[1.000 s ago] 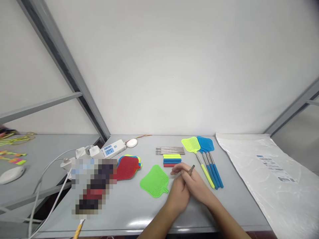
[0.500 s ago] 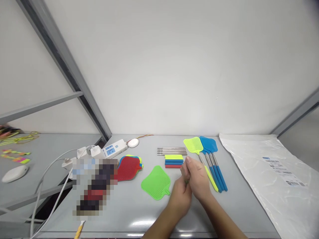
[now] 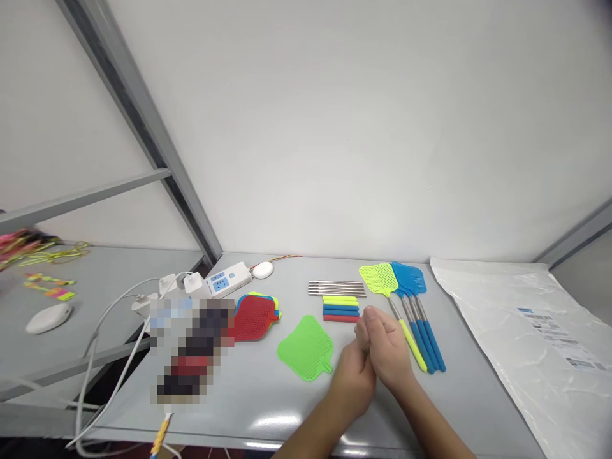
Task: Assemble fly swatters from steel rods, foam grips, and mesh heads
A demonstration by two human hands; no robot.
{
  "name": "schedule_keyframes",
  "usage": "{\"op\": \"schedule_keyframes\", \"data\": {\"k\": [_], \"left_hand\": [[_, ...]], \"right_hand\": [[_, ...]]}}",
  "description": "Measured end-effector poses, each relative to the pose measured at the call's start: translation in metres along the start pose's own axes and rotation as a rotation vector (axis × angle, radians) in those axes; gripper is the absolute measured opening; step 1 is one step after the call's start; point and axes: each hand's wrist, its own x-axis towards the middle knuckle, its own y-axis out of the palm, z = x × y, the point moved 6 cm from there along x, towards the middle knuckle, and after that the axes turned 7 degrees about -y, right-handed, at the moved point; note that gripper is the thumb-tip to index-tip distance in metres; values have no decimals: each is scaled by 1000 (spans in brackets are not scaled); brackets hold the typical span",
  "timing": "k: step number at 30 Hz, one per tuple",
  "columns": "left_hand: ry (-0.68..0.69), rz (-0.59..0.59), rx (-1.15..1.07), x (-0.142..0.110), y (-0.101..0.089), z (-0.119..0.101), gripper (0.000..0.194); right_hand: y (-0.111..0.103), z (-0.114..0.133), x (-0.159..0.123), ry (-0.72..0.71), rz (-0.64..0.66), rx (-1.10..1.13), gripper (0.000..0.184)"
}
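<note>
My two hands meet in front of me, just above the grey table [image 3: 268, 408]. My right hand [image 3: 388, 344] is curled into a fist, its thumb up. My left hand [image 3: 356, 377] is closed against it from below. What they hold is hidden; a thin metal rod stuck out of the right hand a second ago. A loose green swatter head [image 3: 306, 347] lies just to their left. Behind them lie coloured handle sleeves [image 3: 340, 308] and bare metal rods [image 3: 336, 288]. Finished swatters [image 3: 414, 319] with blue and yellow handles lie to their right.
A stack of swatter heads, red on top [image 3: 253, 317], lies left of the green one. A power strip [image 3: 224, 280] with plugs and white cables [image 3: 109, 325] sits at the back left. A large clear plastic bag [image 3: 526, 331] covers the right side. A blurred patch hides something at the left front.
My hands have drawn closer together and shifted slightly right. The rod tip seen at the right hand a second ago no longer shows. The view has turned a little to the left.
</note>
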Motion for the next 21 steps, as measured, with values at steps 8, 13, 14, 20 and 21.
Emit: {"op": "schedule_keyframes", "data": {"k": [8, 13, 14, 20, 21], "left_hand": [[8, 22, 4, -1, 2, -4, 28], [-2, -5, 7, -1, 1, -6, 29], [-1, -13, 4, -2, 1, -8, 29], [36, -123, -13, -17, -23, -25, 24], [27, -160, -30, -22, -32, -27, 24]], "right_hand": [[-4, 1, -4, 2, 35, -36, 44], [-1, 11, -2, -6, 125, -169, 40], [1, 13, -2, 0, 145, -185, 38], [16, 47, -2, -160, 246, -170, 27], [17, 52, -1, -203, 234, -180, 29]]}}
